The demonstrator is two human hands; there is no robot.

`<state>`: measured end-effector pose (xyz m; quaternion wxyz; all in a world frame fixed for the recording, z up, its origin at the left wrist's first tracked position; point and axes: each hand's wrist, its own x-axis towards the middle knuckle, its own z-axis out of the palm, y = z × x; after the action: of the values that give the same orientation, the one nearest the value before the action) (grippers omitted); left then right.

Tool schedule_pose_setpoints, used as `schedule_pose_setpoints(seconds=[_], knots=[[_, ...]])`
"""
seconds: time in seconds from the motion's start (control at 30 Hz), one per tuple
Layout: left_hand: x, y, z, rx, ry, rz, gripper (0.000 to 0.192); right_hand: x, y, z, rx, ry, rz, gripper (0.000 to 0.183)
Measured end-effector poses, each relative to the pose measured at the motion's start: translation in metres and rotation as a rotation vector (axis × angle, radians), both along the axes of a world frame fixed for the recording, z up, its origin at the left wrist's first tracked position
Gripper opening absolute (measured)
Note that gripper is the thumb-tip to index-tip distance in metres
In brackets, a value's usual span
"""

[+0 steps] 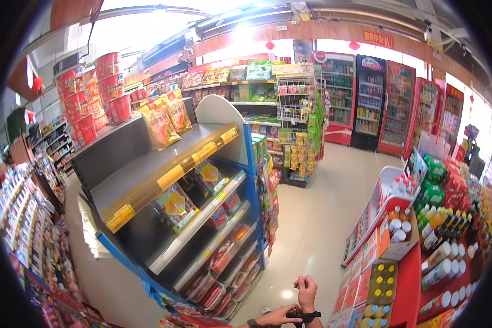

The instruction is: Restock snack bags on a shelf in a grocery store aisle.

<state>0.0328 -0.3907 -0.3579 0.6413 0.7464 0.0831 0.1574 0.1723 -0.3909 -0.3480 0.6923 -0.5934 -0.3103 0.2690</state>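
Note:
My left hand (279, 316) reaches in from the bottom edge, its fingers on a black wristband (310, 316) worn on my right wrist. My right hand (306, 290) is raised with its fingers curled, and nothing shows in it. To the left stands a blue-framed store shelf (252, 197). Its grey top shelf (135, 176) bears two yellow snack bags (158, 125) near the back. Hanging snack packs (174, 205) and packaged food in clear trays (213, 295) fill parts of the lower levels.
Stacked red instant-noodle tubs (108, 90) stand behind the shelf. On the right, a red display stand (408, 283) and cartons of bottles (382, 281) edge the tiled aisle (311, 217). Farther back are a wire snack rack (296, 110) and several drinks fridges (369, 102).

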Motion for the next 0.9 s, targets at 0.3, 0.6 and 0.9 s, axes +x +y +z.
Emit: schedule_pose_setpoints(seconds=[0.3, 0.6, 0.9], knots=[[0.045, 0.141, 0.094, 0.079, -0.179, -0.061, 0.039, 0.044, 0.125, 0.101, 0.128, -0.267, 0.184, 0.039], [-0.004, 0.260, 0.181, 0.272, -0.188, 0.598, 0.025, 0.031, 0.253, 0.196, 0.263, -0.465, 0.555, 0.030], [-0.076, 0.280, 0.311, 0.714, -0.350, 1.111, 0.019, -0.040, 0.356, 0.334, 0.681, -0.348, 1.241, 0.021]])
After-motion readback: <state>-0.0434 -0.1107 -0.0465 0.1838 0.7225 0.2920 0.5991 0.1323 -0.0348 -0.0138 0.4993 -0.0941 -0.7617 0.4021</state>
